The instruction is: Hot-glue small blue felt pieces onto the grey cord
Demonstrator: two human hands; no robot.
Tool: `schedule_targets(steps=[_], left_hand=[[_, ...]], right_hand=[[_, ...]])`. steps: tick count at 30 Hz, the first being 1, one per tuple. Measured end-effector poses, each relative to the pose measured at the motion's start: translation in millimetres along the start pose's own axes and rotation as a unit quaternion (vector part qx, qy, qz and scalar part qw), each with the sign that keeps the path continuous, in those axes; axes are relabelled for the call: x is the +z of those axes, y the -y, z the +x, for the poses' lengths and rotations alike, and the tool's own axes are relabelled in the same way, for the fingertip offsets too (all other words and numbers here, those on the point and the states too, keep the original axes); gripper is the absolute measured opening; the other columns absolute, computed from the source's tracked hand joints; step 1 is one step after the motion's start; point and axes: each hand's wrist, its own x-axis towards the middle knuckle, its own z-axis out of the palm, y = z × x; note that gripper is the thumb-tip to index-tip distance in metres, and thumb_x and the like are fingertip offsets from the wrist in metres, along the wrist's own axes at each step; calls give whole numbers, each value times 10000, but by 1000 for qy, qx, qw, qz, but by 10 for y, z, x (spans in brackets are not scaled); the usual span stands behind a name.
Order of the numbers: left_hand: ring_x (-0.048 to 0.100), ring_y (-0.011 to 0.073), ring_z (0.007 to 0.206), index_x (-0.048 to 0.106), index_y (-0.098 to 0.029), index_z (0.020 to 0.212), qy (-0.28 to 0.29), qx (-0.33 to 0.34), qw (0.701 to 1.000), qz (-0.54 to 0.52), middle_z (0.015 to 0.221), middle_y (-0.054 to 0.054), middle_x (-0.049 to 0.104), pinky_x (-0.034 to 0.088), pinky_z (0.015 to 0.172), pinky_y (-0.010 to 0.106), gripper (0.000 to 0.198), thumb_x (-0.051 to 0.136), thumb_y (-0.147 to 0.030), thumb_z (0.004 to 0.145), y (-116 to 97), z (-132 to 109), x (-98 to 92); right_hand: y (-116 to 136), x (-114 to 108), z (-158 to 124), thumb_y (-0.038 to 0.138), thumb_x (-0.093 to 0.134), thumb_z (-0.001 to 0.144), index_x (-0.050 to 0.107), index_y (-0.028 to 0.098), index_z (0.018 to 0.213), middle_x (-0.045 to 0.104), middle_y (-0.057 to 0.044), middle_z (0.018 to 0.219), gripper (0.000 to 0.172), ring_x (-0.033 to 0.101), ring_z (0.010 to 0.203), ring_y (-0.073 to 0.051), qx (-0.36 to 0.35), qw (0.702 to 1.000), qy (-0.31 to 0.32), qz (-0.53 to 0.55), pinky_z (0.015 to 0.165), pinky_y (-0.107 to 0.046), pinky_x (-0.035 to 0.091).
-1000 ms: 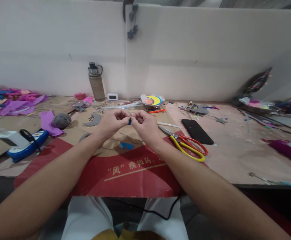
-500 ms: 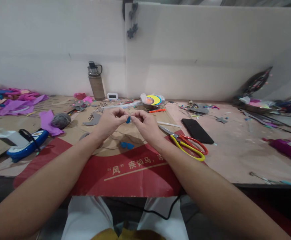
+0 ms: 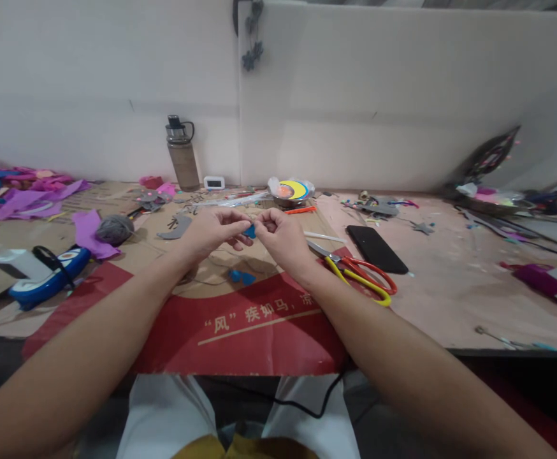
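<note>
Between my fingertips is a small blue piece (image 3: pixel 250 231), perhaps felt; its exact shape is hard to make out. My left hand (image 3: pixel 216 231) pinches it from the left. My right hand (image 3: pixel 278 234) closes on its other side, thumb against forefinger. Below them on the cardboard lie more small blue pieces (image 3: pixel 241 276). Thin grey yarn loops across the cardboard under my hands. A ball of grey yarn (image 3: pixel 115 229) rests to the left. Beside my right wrist are scissors (image 3: pixel 355 271) with red and yellow handles.
A black phone (image 3: pixel 376 248) lies right of the scissors. At the back stand a water bottle (image 3: pixel 183 156), a small white clock (image 3: pixel 214 183) and a bowl (image 3: pixel 294 201). A blue power strip (image 3: pixel 49 278) and purple felt (image 3: pixel 92 236) are on the left.
The blue piece has shifted slightly right between my fingers and shows more. My left hand's lower fingers have loosened and stick out beneath it. The view has moved a little.
</note>
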Motion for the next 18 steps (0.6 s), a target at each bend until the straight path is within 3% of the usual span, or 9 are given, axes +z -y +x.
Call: schedule_targets(steps=[3,8,13,18], left_hand=[[679,171,627,704,-159,843,-13,15,994,105,662,40,702,505,523,247,192,680,-320,742,-41,-21,11],[592,105,537,711,-174,729,-88,86,951,284,572,-9,660,432,517,208,75,672,-236,717,-74,-37,9],[559,100,448,671,-169,779,-63,45,976,203,560,-2,655,432,451,210,91,615,-236,751,16,-16,-5],[601,130,492,614,-175,710,-104,40,988,109,590,30,668,477,468,239,60,628,-233,723,60,26,-50]], right_hand=[[8,-2,-11,258,541,779,542,191,711,530,18,653,95,454,634,-120,-26,999,5,-37,598,-248,330],[25,26,-33,230,547,796,560,187,724,542,6,675,85,447,637,-125,-45,996,16,-80,614,-260,328],[-26,65,-26,307,507,868,537,187,893,586,-7,763,126,510,678,-134,-31,998,44,-21,662,-268,381],[-43,62,-27,344,480,894,511,187,941,600,-25,832,167,543,732,-146,-30,998,56,-10,703,-284,403]])
